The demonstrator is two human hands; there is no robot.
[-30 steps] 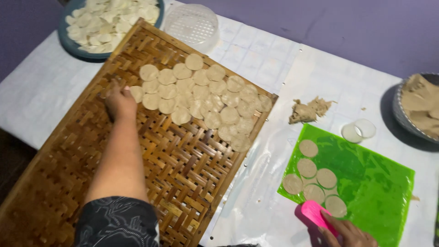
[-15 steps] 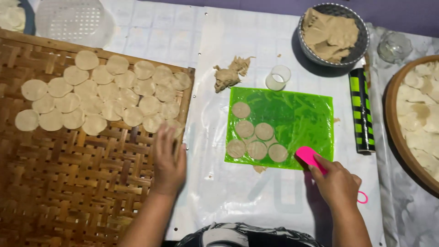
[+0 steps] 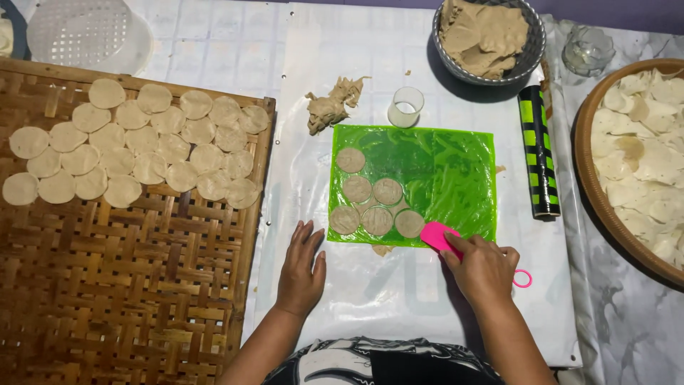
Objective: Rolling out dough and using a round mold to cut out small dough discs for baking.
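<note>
While heaped with dough (image 3: 482, 34), grey bowl (image 3: 447, 63)

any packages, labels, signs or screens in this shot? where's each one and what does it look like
No package, sign or screen shows in the head view.
Nearest thing to a label: the roller, right of the green sheet, a black cylinder with bright green patches; any print is too small to tell.
The right hand holds a plain pink scraper; the left hand lies flat on the table cover.
</note>
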